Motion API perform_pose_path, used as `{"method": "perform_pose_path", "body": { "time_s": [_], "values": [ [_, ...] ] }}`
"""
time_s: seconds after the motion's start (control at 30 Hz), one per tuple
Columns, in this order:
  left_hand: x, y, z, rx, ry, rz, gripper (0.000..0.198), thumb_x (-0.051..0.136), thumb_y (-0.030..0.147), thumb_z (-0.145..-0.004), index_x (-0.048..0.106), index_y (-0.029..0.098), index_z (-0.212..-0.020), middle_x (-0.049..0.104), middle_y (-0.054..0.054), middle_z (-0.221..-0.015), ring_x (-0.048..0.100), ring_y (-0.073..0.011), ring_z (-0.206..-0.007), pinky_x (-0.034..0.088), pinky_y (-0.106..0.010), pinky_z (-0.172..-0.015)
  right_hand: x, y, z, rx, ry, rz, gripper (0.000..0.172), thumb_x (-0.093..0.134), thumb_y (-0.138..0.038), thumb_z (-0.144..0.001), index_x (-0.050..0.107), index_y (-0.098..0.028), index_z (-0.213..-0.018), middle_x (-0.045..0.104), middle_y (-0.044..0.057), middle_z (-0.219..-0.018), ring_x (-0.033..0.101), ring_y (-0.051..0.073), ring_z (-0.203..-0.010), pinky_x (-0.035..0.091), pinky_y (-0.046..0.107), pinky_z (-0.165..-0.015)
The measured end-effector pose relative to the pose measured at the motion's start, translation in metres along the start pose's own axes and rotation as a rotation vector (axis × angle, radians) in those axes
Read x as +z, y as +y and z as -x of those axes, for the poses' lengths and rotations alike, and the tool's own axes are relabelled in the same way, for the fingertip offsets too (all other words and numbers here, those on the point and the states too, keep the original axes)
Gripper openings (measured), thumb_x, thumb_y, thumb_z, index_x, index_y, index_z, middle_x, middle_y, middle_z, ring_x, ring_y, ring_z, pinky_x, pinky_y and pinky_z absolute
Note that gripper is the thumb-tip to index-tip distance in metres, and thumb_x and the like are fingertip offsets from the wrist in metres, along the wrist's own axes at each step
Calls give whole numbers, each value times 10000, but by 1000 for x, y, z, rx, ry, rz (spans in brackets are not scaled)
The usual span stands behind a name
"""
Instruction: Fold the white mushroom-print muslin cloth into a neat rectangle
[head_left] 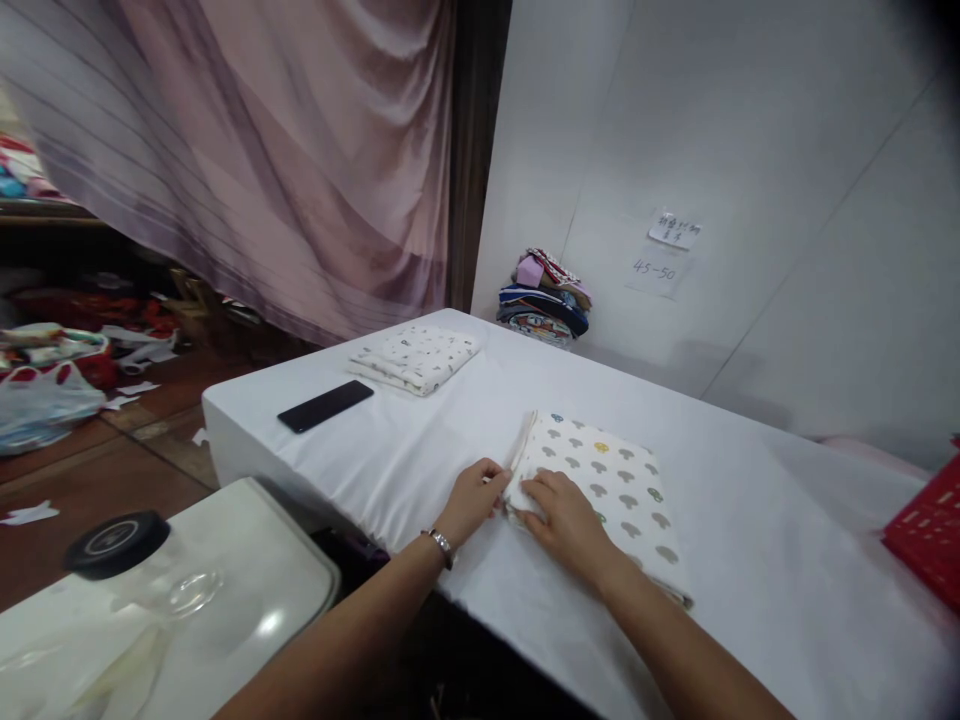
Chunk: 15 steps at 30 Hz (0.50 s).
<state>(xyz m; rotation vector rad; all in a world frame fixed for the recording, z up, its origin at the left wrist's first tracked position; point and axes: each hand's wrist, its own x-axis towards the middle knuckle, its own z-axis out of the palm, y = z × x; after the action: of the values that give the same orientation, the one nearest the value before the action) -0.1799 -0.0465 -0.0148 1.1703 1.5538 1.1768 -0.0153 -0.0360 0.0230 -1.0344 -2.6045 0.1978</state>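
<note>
A folded white cloth with grey, yellow, blue and green mushroom prints (626, 475) lies on the white-covered table (420, 455). My left hand (476, 497), with a bracelet at the wrist, pinches the cloth's left edge near its front corner. Over that same corner rests my right hand (564, 515), fingers lying on top of the fabric and thumb apart from them. Further back to the left is another folded white cloth with small dark prints (420, 357). A black phone (326, 405) sits in front of it, near the table's left edge.
Several folded fabrics (544, 300) are stacked by the wall at the far edge. A red plastic basket (930, 535) stands at the right. Close at lower left is a cream surface (247, 560) with a black-lidded clear container (120, 545). A pink curtain (322, 150) hangs behind.
</note>
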Motion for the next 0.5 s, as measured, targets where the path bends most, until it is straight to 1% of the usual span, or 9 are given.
{"method": "perform_pose_path", "body": {
  "time_s": [0.1,0.2,0.33,0.43,0.5],
  "values": [
    [1,0,-3,102,11,-201,262,537,440,-731,545,178,-718,571,19,-602,523,-116,-556,392,-210,-503,0,-4,2,-18,9,3,168,543,-230,-803,577,-211,-966,537,43,-930,481,184,-867,390,313,-771],
    [3,0,-5,132,15,-338,261,557,434,-709,550,176,-676,597,3,-671,530,-133,-632,393,-227,-570,0,-6,5,-32,31,-30,160,540,-224,-809,583,-221,-964,550,35,-928,489,180,-865,397,318,-778],
    [4,0,-5,127,29,-377,253,554,423,-706,525,180,-642,575,7,-652,513,-135,-623,372,-233,-572,-4,2,13,-24,76,-111,172,500,-204,-834,603,-235,-967,581,30,-980,510,172,-916,408,319,-828],
    [5,2,-2,154,86,-372,237,555,409,-708,514,186,-637,557,19,-632,504,-128,-612,360,-230,-570,-8,19,19,33,153,-124,208,484,-250,-844,616,-219,-1002,588,56,-1058,516,192,-980,409,351,-873],
    [6,2,-1,149,96,-317,233,562,390,-703,493,187,-613,528,31,-593,485,-116,-584,346,-220,-547,-9,29,24,82,180,-121,235,475,-279,-846,624,-203,-1012,591,71,-1083,518,205,-1003,412,369,-887]
  ]
}}
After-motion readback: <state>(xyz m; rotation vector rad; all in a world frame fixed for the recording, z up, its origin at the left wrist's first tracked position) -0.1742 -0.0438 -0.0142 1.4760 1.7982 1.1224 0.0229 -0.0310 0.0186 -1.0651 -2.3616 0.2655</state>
